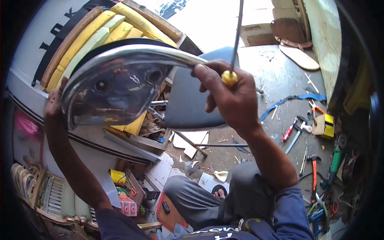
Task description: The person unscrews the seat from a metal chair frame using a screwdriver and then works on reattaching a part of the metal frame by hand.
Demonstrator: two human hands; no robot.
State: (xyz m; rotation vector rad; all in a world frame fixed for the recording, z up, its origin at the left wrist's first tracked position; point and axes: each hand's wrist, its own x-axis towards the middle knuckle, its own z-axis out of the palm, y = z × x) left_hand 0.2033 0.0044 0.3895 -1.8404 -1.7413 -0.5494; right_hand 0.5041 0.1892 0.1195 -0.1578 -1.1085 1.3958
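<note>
A curved headlight (120,100) with a bright chrome rim and a glossy, hollow-looking face is held up in front of me, tilted, with its tip to the right. My left hand (54,101) grips its left end, some fingers hidden behind the rim. The thumb and fingers of my right hand (234,94) pinch the narrow right tip. That same hand also holds a screwdriver (229,78), its yellow handle partly hidden by the fingers and its long thin shaft pointing up out of view. Both hands are closed.
Beyond the headlight stands a dark grey chair (196,94). An orange-handled hammer (314,176), a green grinder (335,164) and several hand tools lie on the floor at right. Wooden frames with yellow cushioned pieces (84,48) fill the left, above a pink organizer box (127,207).
</note>
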